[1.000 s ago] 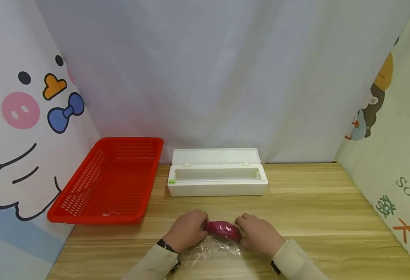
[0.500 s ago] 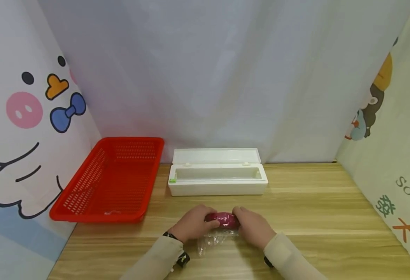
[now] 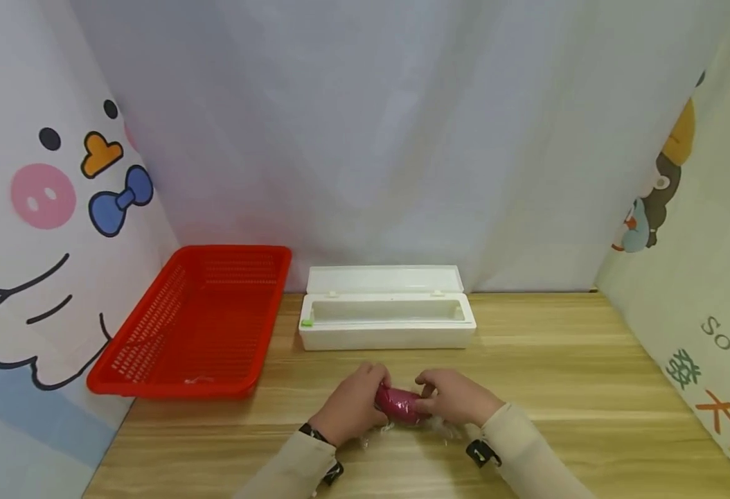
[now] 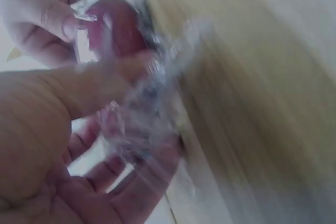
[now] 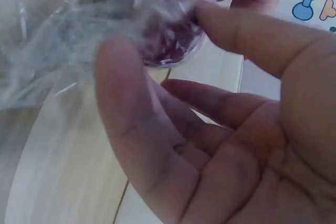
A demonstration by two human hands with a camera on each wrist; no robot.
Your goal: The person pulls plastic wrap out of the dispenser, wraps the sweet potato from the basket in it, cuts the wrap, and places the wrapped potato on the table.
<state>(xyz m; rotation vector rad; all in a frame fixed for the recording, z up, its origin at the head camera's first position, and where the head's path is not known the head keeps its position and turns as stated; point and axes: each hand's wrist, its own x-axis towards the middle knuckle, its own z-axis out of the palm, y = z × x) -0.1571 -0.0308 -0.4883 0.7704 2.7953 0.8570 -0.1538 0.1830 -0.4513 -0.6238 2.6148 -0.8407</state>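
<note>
A purple-red, oblong, smooth thing (image 3: 399, 404) lies between my hands near the table's front, wrapped in clear cling film (image 5: 63, 45). Its exact kind is hard to tell under the shiny wrap. My left hand (image 3: 354, 405) grips its left end, thumb in front and fingers behind. In the left wrist view, crumpled film (image 4: 144, 114) bunches between that thumb and fingers. At the right end, my right hand (image 3: 455, 396) holds it with the thumb and bent fingers. Loose film sticks out from both ends, blurred in the wrist views.
Behind the hands stands a long white box (image 3: 386, 338) with its lid raised and a green piece at its left front corner. A red plastic basket (image 3: 249, 384) sits at the left, a scrap of clear film inside. Printed curtains surround the wooden table (image 3: 558, 388).
The wrapped thing has turned slightly, its right end now lower. My right hand has shifted its hold at that end. The film that hung in front is now gathered toward the ends.
</note>
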